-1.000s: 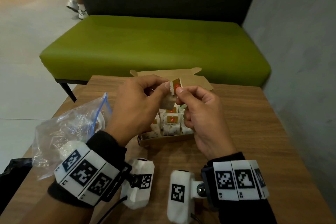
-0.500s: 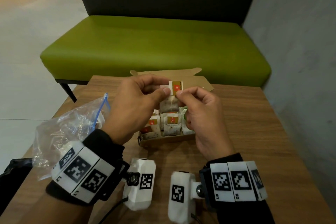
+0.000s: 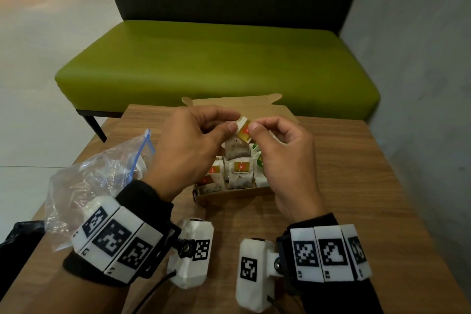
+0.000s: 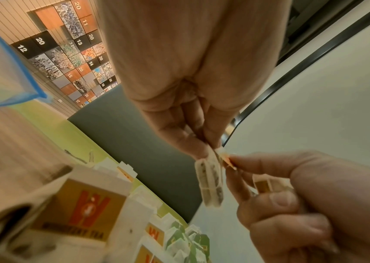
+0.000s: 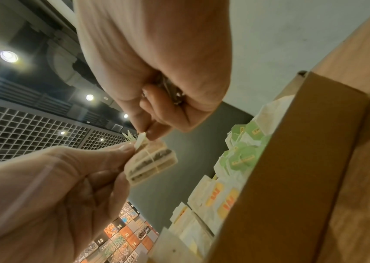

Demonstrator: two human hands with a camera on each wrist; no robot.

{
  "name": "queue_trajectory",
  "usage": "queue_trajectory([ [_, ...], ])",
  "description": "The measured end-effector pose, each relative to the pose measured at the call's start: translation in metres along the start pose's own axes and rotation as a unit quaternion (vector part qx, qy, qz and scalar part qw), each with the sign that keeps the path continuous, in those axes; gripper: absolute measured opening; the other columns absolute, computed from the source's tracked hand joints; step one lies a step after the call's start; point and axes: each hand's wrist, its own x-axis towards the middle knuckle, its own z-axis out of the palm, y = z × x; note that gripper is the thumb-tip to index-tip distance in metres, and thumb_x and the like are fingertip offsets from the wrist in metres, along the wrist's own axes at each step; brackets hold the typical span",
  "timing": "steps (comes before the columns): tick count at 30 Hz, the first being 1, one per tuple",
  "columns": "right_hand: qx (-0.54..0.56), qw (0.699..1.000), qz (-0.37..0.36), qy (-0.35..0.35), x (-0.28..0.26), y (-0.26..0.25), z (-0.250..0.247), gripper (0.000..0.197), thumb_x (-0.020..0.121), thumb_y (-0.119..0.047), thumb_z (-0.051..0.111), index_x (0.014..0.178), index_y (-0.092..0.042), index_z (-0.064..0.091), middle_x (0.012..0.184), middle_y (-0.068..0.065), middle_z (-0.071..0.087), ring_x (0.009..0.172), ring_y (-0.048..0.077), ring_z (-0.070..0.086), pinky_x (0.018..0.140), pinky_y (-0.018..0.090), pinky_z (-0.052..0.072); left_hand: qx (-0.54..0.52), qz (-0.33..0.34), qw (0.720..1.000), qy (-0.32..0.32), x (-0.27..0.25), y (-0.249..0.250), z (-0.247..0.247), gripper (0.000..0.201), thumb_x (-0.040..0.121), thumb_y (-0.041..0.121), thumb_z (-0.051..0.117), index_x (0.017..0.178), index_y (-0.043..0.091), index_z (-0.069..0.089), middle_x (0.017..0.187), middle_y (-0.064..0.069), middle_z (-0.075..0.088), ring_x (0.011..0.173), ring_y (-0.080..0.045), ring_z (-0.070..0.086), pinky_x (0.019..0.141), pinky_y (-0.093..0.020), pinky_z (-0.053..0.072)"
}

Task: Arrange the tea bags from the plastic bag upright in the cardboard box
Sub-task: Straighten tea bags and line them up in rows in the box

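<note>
Tag flipped and tilted now: left hand (image 3: 188, 145) and right hand (image 3: 285, 158) both pinch the tea bag (image 3: 237, 151) at its top, hanging over the part-filled cardboard box (image 3: 229, 195) — insertion looks close.

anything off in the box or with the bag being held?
Nothing damaged or spilled. The tea bags at the near left of the cardboard box lean instead of standing upright. The held tea bag hangs above the box, its tag pinched between the left hand and right hand.
</note>
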Motion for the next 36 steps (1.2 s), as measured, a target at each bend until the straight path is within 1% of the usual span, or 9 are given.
queue_trajectory([
  [4,0.012,0.999,0.041,-0.017,0.001,0.002,-0.002,0.01,0.088,-0.016,0.074,0.079,-0.019,0.073,0.082,0.001,0.074,0.079,0.019,0.071,0.065,0.034,0.055,-0.018,-0.004,1.0,0.005,0.001,-0.001,0.0,0.016,0.092,0.012,0.066,0.105,0.016,0.074,0.084,0.003,0.077,0.077,-0.01,0.073,0.06,-0.025,0.058],
  [8,0.083,0.99,0.109,-0.043,0.0,-0.007,-0.003,0.01,0.093,-0.009,0.067,0.084,-0.011,0.068,0.07,0.005,0.07,0.04,0.0,0.051,0.04,0.01,0.035,-0.047,-0.013,0.999,-0.011,-0.001,0.0,-0.001,0.018,0.09,0.01,0.068,0.106,0.016,0.073,0.084,0.0,0.077,0.079,-0.014,0.074,0.061,-0.024,0.058],
  [12,0.136,0.978,0.153,-0.045,0.0,-0.01,-0.006,0.015,0.095,-0.008,0.063,0.081,-0.011,0.066,0.072,0.008,0.067,0.033,0.001,0.045,0.033,0.01,0.031,-0.067,-0.012,0.998,-0.018,0.0,0.001,0.0,0.021,0.085,0.009,0.073,0.105,0.017,0.073,0.087,-0.009,0.075,0.08,-0.019,0.074,0.064,-0.024,0.058],
  [15,0.099,0.983,0.146,-0.043,0.0,-0.007,-0.006,0.001,0.093,-0.012,0.067,0.093,-0.012,0.068,0.073,0.002,0.065,0.037,-0.002,0.048,0.037,0.009,0.032,-0.062,-0.011,0.998,-0.012,0.0,0.0,0.001,0.022,0.085,0.008,0.074,0.105,0.014,0.073,0.084,-0.006,0.075,0.078,-0.019,0.074,0.064,-0.027,0.059],
  [17,0.054,0.988,0.139,-0.048,0.0,-0.003,-0.006,0.008,0.093,-0.021,0.07,0.102,-0.02,0.07,0.073,-0.002,0.066,0.044,-0.002,0.053,0.043,0.013,0.038,-0.055,-0.012,0.998,-0.009,0.001,-0.001,0.002,0.022,0.084,0.008,0.075,0.104,0.015,0.073,0.084,-0.005,0.075,0.078,-0.022,0.073,0.066,-0.031,0.061],
  [21,-0.043,0.992,0.105,-0.049,-0.001,0.007,-0.01,0.005,0.091,-0.03,0.073,0.09,-0.025,0.073,0.087,0.005,0.073,0.082,0.011,0.069,0.07,0.032,0.056,0.0,-0.016,1.0,-0.016,0.004,-0.006,0.004,0.021,0.082,0.006,0.076,0.098,0.019,0.073,0.084,-0.002,0.072,0.074,-0.015,0.071,0.064,-0.024,0.058],
  [24,-0.096,0.989,0.105,-0.037,-0.002,0.012,-0.015,0.008,0.089,-0.034,0.072,0.088,-0.026,0.07,0.086,0.002,0.072,0.08,0.016,0.069,0.068,0.038,0.056,0.074,-0.027,0.995,-0.064,0.004,-0.01,0.009,0.02,0.082,0.005,0.076,0.092,0.022,0.074,0.08,0.004,0.07,0.066,-0.012,0.07,0.059,-0.022,0.056],
  [30,-0.196,0.972,0.096,-0.084,-0.003,0.015,-0.028,0.01,0.092,-0.03,0.067,0.083,-0.025,0.07,0.091,-0.01,0.069,0.088,0.01,0.064,0.078,0.038,0.056,0.319,-0.007,0.938,-0.132,0.002,-0.024,0.017,0.021,0.083,0.016,0.074,0.093,0.034,0.07,0.078,0.019,0.06,0.072,0.002,0.056,0.06,-0.014,0.038],
  [36,-0.314,0.923,0.092,-0.201,-0.006,0.012,-0.031,0.012,0.093,-0.031,0.065,0.091,-0.028,0.076,0.101,-0.014,0.07,0.093,0.003,0.06,0.064,0.02,0.042,0.433,0.004,0.896,-0.096,0.002,-0.028,0.02,0.015,0.086,0.027,0.068,0.099,0.032,0.069,0.091,0.011,0.065,0.092,-0.015,0.062,0.078,-0.033,0.049],
])
